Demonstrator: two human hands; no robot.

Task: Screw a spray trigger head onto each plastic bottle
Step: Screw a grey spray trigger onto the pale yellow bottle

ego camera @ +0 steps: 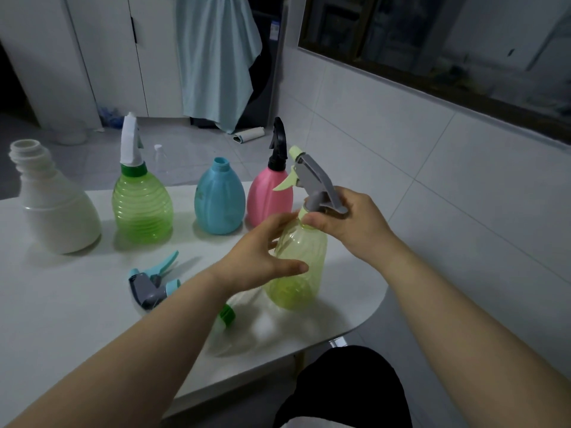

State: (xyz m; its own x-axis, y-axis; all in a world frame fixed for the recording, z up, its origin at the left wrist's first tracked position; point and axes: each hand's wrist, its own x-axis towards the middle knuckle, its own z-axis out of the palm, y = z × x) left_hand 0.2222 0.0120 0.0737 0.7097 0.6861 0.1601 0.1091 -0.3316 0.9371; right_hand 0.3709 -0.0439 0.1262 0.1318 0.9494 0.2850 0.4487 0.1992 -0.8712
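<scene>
On the white table point(61, 288), right hand point(349, 223) grips the yellow bottle's point(296, 273) trigger head point(315, 183).

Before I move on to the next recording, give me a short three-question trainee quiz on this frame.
1. True or false: the blue bottle already has a trigger head.
2. Which hand grips the grey trigger head? A) left B) right
3. Name the colour of the bottle with the black trigger head.

Key:
1. False; its neck is open, as is the white bottle.
2. B; the right hand pinches the collar while the left hand steadies the yellow bottle.
3. Pink; it is the pink bottle at the back of the table.
</scene>
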